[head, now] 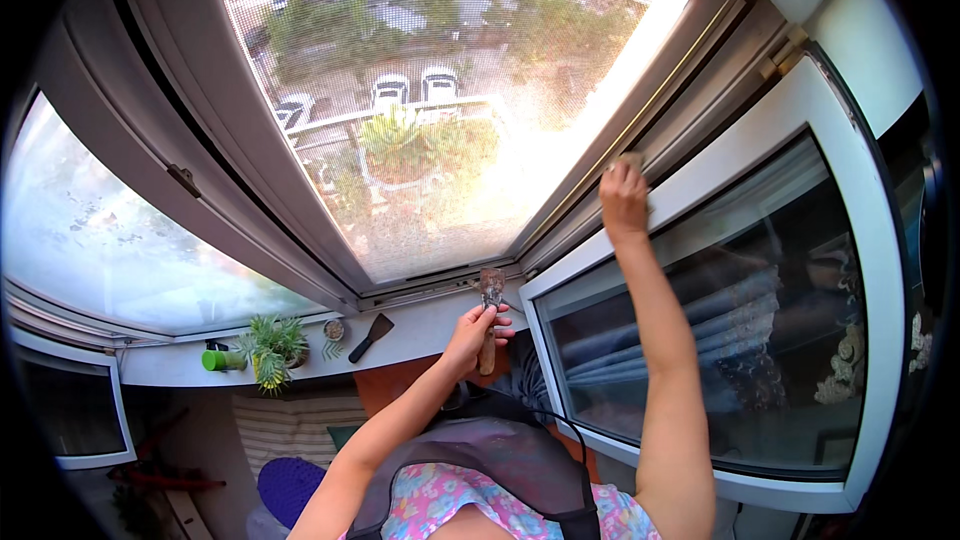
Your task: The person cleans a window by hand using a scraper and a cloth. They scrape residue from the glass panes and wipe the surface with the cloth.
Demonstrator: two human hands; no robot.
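My left hand (471, 337) holds a worn putty knife (492, 286) by its wooden handle, with the stained blade pointing up towards the window sill. My right hand (624, 201) reaches up to the right side of the window frame (574, 199). It grips a tan cloth or sponge (634, 160) against the frame, mostly hidden by the fingers. Just right of this hand, the white hinged window sash (750, 172) stands swung inward. An insect screen (420, 165) fills the opening in front of me.
On the white sill (442, 326) are a black-handled scraper (371, 337), a small pot (334, 329), potted plants (274, 345) and a green bottle (217, 360). A striped cushion (289, 427) and a purple round item (289, 491) lie below. Another sash (124, 420) stands at left.
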